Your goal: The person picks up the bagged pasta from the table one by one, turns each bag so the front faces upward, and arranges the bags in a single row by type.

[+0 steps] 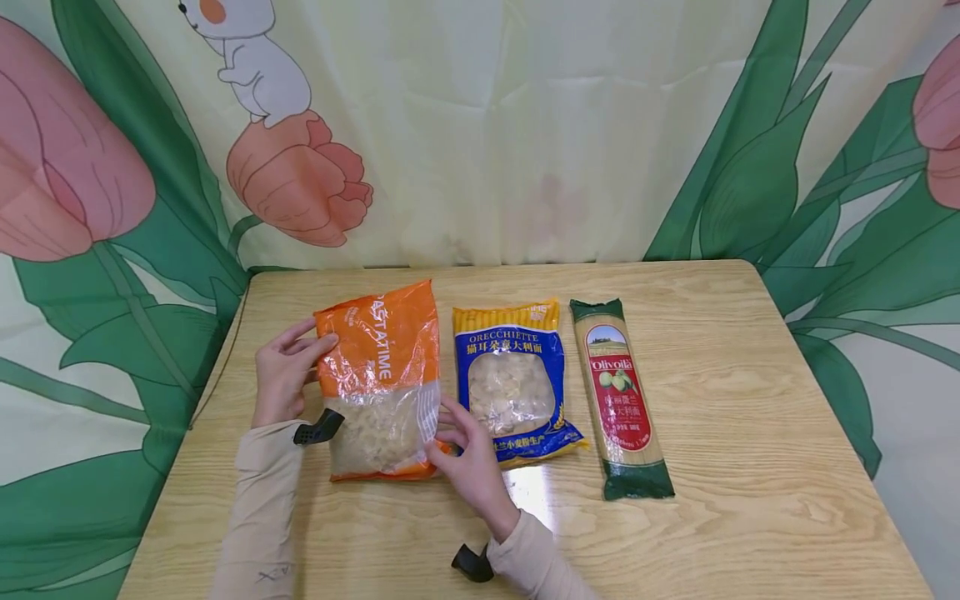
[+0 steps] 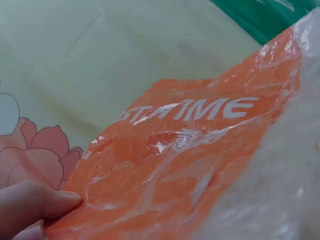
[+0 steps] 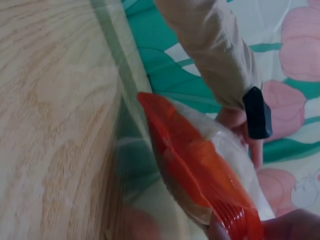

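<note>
An orange and clear plastic bag of pasta (image 1: 378,350), printed PASTATIME, is held between both hands at the left of the table. My left hand (image 1: 283,375) grips its upper left edge, the thumb on the front. In the left wrist view that thumb (image 2: 42,204) presses on the crinkled orange film (image 2: 165,150). Lower down, my right hand (image 1: 474,458) pinches the bag's right edge. From the right wrist, the bag's orange bottom end (image 3: 195,155) shows tilted, with the left hand (image 3: 235,120) beyond it.
Just right of the held bag lies a blue and yellow bag of orecchiette (image 1: 513,387). Farther right is a long packet of spaghetti (image 1: 618,392) with green ends and a red label. A floral curtain (image 1: 510,150) hangs behind the wooden table (image 1: 750,417).
</note>
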`<action>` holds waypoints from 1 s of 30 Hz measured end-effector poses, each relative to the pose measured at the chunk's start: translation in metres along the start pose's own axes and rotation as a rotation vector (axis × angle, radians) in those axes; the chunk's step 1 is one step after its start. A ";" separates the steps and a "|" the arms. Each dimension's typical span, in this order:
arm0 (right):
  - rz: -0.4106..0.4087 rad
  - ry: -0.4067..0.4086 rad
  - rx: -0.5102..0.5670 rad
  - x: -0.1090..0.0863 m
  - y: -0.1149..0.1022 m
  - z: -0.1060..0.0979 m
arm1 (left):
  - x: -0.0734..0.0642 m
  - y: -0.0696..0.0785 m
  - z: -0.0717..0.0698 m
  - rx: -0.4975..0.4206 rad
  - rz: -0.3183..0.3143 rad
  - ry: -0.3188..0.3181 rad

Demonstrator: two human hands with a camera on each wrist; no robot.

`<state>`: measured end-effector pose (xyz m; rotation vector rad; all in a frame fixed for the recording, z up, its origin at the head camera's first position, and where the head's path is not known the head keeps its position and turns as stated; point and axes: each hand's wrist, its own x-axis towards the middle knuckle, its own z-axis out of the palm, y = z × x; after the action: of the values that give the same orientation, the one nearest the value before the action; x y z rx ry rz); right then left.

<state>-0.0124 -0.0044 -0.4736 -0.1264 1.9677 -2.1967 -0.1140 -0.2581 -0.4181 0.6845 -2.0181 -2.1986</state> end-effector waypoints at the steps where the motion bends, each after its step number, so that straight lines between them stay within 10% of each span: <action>1: -0.003 -0.001 0.001 -0.001 0.000 0.001 | 0.001 -0.001 -0.001 0.008 -0.011 -0.001; 22: 0.022 -0.017 -0.078 -0.012 0.006 0.013 | 0.017 -0.029 -0.005 0.114 -0.130 -0.007; 30: 0.013 -0.043 -0.137 -0.012 0.006 0.009 | 0.014 -0.036 -0.010 0.205 -0.112 -0.143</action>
<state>0.0015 -0.0110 -0.4778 -0.1785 2.0879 -2.0331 -0.1144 -0.2675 -0.4564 0.6951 -2.3560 -2.1771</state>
